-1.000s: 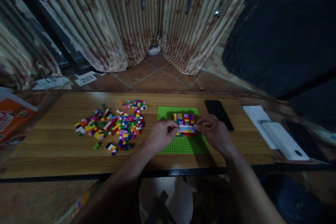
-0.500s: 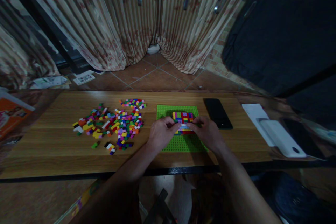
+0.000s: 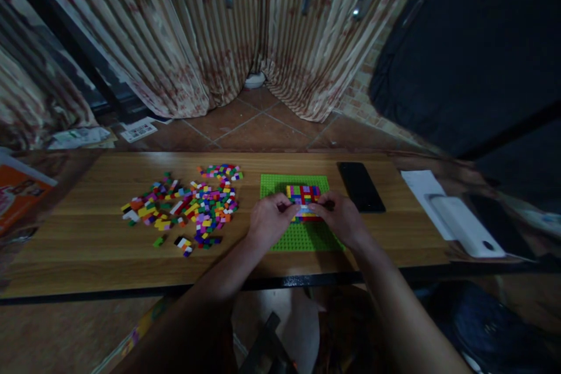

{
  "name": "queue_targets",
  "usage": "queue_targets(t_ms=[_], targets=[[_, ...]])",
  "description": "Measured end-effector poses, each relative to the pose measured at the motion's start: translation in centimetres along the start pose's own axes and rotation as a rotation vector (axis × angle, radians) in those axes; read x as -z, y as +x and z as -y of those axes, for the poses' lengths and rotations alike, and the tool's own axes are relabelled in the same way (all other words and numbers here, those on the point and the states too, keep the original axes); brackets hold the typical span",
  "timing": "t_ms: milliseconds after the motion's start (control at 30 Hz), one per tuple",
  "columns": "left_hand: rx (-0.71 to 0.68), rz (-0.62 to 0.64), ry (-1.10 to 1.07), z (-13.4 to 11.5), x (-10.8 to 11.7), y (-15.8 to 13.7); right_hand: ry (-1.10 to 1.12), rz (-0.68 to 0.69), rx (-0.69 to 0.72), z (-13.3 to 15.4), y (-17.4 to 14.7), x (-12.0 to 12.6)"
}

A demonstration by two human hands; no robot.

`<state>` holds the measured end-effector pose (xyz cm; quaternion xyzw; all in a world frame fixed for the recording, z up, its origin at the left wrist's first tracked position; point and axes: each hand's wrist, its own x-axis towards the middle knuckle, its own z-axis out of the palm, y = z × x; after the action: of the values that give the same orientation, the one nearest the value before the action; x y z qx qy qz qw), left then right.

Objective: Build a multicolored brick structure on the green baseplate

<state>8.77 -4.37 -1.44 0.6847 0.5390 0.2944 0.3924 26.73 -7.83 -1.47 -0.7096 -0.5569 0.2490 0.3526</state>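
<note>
Brick block: a small multicoloured slab of bricks (image 3: 303, 197) sits on the green baseplate (image 3: 302, 236), toward its far half, on the wooden worktop (image 3: 87, 245).
Direction from the grips: the slab lies straight ahead of both hands, between their fingertips; its near edge is the part they meet.
Long axis: roughly square, its rows running left to right across the worktop.
Nearer hand: neither clearly; both touch it, one at each lower corner.
Left hand (image 3: 268, 223): palm down, fingers curled, thumb and forefinger pressed together at the slab's near left edge; what they pinch is too small to tell.
Right hand (image 3: 340, 219): palm down, fingertips bunched at the near right edge, mirrored to the left.
Forearms: both angle inward from the worktop's near edge.
Loose bricks (image 3: 184, 207): scattered well to the left of the baseplate.
Phone (image 3: 361, 186): dark, just right of the baseplate.
</note>
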Motion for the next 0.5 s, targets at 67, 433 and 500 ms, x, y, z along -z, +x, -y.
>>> queue_targets(t_ms=[67,433,500], targets=[[0.000,0.007,0.010,-0.1,0.0,0.0,0.007,0.006,0.004,-0.1,0.0,-0.1],[-0.047,0.007,-0.113,-0.1,0.7,-0.3,0.035,-0.041,-0.025,0.3,0.3,2.2],[-0.059,-0.015,-0.157,0.1,1.3,0.0,0.094,-0.162,-0.033,0.2,0.5,2.7]])
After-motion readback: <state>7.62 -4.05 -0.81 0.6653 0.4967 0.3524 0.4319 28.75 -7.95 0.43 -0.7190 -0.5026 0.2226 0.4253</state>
